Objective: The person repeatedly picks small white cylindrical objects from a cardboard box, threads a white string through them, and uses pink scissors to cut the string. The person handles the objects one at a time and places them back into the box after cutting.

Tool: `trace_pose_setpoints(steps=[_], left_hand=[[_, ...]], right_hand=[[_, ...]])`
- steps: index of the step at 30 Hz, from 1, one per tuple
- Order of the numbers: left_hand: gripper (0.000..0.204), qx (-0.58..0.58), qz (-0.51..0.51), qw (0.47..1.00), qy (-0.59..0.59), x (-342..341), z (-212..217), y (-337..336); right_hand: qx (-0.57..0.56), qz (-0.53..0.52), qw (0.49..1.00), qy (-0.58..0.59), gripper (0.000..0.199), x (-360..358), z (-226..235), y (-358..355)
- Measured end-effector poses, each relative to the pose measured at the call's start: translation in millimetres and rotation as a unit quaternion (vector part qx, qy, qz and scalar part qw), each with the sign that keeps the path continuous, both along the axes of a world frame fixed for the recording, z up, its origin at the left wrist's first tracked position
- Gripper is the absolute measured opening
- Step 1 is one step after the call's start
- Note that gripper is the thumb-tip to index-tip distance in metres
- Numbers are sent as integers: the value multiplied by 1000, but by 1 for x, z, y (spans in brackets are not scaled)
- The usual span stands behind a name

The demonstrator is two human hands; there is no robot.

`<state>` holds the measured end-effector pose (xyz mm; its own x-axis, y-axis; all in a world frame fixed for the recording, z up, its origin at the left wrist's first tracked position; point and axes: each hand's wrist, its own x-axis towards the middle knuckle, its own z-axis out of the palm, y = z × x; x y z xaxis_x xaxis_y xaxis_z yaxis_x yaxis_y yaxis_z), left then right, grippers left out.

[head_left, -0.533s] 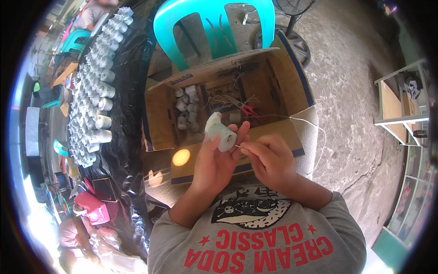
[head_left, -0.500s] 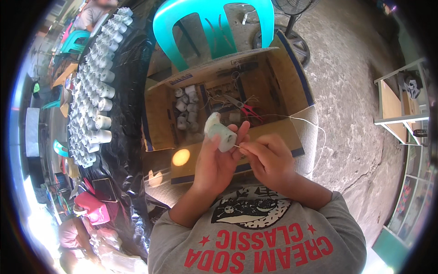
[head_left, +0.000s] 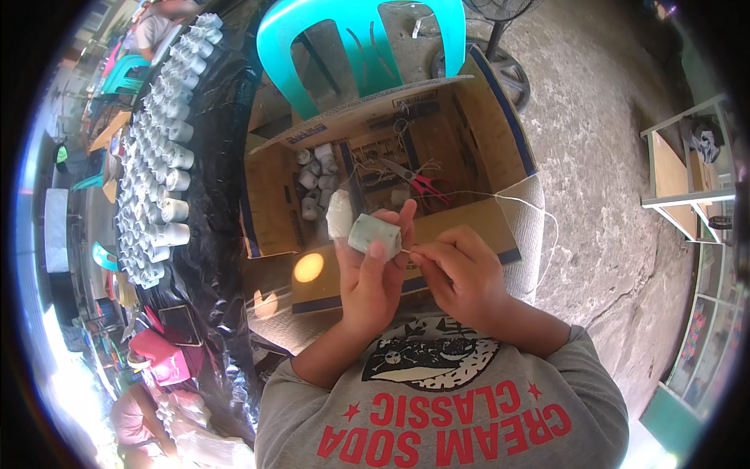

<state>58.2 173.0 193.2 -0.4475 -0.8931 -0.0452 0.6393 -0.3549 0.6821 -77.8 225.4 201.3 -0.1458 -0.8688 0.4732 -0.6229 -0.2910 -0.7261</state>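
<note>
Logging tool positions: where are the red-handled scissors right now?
In the head view, the red-handled scissors lie inside the open cardboard box, right of centre, just beyond the left hand.

Rough grey concrete floor (head_left: 617, 195) spreads at my three o'clock, sunlit. A teal plastic chair (head_left: 355, 39) stands at twelve, a black fan base (head_left: 500, 70) just beside it. White wooden shelving (head_left: 687, 172) sits at two o'clock.

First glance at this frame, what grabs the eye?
Centre frame, the left hand holds up a small pale wrapped roll while the right hand pinches a thin string beside it. Behind them sits an open cardboard box with red-handled scissors inside. To the left, rows of similar white rolls line a black sheet.
</note>
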Motion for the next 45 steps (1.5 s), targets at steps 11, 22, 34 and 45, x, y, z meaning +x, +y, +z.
trace_pose_setpoints(steps=[11, 22, 34, 45], left_hand=[[62, -70, 51, 994, -66, -13, -10, 11], [56, 2, 87, 995, -49, -12, -15, 8], [21, 130, 187, 961, -156, 54, -58, -83], [51, 66, 85, 951, -291, 56, -107, -78]], right_hand=[[34, 4, 999, -10, 16, -2, -2, -2], [235, 11, 937, -258, 25, -5, -46, -4], [178, 0, 984, 24, 19, -62, -62, -27], [224, 59, 937, 260, 24, -69, -157, -187]])
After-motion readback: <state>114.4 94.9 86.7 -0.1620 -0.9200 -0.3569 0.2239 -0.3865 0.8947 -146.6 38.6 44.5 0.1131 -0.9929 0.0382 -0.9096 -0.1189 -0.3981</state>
